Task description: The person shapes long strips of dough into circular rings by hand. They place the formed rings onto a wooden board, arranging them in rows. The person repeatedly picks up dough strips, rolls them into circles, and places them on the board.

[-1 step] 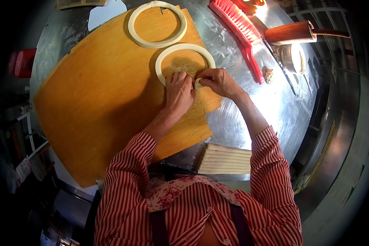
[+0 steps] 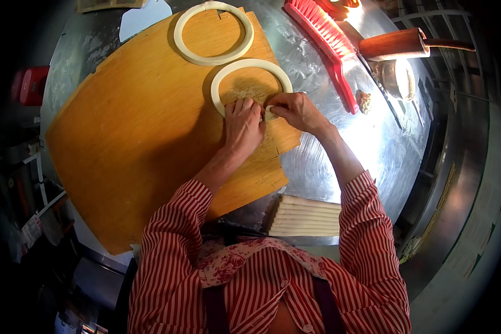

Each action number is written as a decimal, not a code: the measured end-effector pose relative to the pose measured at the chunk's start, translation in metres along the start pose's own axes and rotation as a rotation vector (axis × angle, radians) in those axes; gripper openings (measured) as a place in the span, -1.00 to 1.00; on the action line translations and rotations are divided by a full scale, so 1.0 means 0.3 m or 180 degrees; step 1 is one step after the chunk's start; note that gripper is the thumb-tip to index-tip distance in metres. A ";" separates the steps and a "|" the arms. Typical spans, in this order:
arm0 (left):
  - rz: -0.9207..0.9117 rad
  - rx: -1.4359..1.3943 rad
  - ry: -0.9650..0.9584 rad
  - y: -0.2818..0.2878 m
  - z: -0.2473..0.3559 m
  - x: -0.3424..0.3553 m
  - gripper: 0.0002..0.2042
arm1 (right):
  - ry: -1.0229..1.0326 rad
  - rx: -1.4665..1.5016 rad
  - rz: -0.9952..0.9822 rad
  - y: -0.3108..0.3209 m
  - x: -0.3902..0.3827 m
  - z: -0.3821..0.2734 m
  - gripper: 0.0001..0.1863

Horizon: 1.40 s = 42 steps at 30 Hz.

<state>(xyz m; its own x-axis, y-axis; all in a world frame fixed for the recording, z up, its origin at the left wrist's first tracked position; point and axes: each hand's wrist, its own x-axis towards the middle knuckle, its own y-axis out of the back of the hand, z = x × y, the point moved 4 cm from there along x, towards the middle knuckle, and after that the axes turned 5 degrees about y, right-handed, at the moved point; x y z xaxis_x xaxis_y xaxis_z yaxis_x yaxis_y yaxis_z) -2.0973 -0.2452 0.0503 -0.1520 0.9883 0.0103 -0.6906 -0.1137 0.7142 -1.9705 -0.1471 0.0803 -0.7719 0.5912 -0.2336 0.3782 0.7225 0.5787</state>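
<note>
Two pale dough rings lie on the wooden board [image 2: 117,139], the upper one [image 2: 186,50] whole and the nearer one [image 2: 224,78] under my hands at its front. My left hand [image 2: 242,125] rests with curled fingertips pressed on the front of the nearer ring, partly hiding it. My right hand [image 2: 298,114] pinches a short dough end [image 2: 270,109] of that ring between thumb and forefinger, just beside my left fingers.
A steel table [image 2: 367,156] carries a red brush [image 2: 323,39], a wooden rolling pin [image 2: 395,43], a thin dark rod [image 2: 378,83], a metal container [image 2: 398,80] and a small lump [image 2: 364,102]. Parallel dough strips [image 2: 306,217] lie near me; a white scraper [image 2: 142,16] is at the back.
</note>
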 end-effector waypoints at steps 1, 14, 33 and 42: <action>0.0014 0.0009 -0.0019 -0.007 -0.007 -0.006 -0.77 | 0.0081 -0.0130 0.0012 -0.008 0.002 -0.013 -0.84; -0.0328 -0.0499 -0.0163 0.068 -0.058 0.006 -0.90 | 0.0498 -0.0612 0.0668 -0.050 -0.062 -0.024 -0.82; 0.0282 -0.0396 -0.0158 0.033 -0.039 -0.006 -0.92 | 0.0571 -0.1139 0.0863 -0.074 -0.061 -0.026 -0.87; 0.0441 -0.0241 -0.0287 0.030 -0.033 -0.015 -0.92 | 0.0751 -0.1206 0.0771 -0.079 -0.052 -0.036 -0.88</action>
<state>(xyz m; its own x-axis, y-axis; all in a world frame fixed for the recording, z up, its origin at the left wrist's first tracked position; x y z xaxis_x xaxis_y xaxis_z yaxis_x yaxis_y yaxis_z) -2.1098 -0.2517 0.0496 -0.1877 0.9674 0.1699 -0.7192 -0.2532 0.6470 -1.9729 -0.1773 0.0787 -0.7959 0.5972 0.1000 0.3825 0.3679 0.8475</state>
